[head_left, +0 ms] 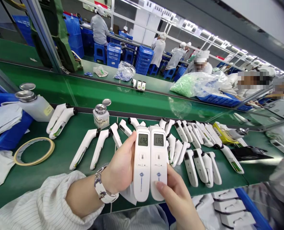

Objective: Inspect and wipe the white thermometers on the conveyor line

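Note:
Two white infrared thermometers are held upright side by side, their grey screens lit with similar characters. My left hand [122, 163], with a white watch on its wrist, is closed on the left thermometer [142, 175]. Its fingers are mostly hidden behind the case. My right hand [175, 191] grips the right thermometer [158, 159], the thumb lying on its lower front. Behind them on the green bench lie several more thermometers, among them one [100, 148] left of my hands and a group [199, 166] to the right.
A roll of tape [34, 163] lies at the left, near a blue bin [17, 127]. Two pump bottles, one small [101, 119] and one large [40, 107], stand along the back. At lower right a blue crate [254, 207] holds white cases. Co-workers sit beyond the green conveyor [132, 99].

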`<state>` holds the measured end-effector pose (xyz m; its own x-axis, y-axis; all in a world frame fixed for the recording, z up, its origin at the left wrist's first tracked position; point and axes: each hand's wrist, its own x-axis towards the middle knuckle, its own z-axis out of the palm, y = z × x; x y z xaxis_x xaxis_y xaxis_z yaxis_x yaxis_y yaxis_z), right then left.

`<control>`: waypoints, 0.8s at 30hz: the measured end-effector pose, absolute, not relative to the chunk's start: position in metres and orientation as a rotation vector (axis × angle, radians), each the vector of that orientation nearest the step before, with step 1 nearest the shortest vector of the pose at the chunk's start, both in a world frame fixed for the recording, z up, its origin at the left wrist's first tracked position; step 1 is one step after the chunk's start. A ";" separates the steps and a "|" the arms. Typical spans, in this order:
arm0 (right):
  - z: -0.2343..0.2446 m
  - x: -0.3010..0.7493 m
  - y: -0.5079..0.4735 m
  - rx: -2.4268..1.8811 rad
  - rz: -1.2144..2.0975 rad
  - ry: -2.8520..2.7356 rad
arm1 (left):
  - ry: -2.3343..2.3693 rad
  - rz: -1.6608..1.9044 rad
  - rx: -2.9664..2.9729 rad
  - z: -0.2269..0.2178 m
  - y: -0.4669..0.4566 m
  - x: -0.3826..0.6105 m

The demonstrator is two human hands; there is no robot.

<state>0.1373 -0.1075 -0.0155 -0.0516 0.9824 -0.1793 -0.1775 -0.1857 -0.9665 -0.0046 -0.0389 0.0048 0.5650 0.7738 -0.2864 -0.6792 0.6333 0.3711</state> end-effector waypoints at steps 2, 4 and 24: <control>-0.015 0.138 -0.109 -1.122 1.487 -1.007 | 0.423 0.851 0.231 0.005 -0.039 -0.005; -0.014 0.139 -0.109 -1.052 1.528 -1.007 | 0.402 0.848 0.223 0.006 -0.040 -0.006; -0.022 0.151 -0.113 -1.121 1.619 -1.015 | 0.412 0.827 0.252 0.005 -0.040 -0.007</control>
<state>0.1511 -0.1126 -0.0222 -0.1908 0.9554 -0.2253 -0.2134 -0.2644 -0.9405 -0.0071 -0.0402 0.0050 0.6047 0.7545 -0.2550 -0.6584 0.6537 0.3731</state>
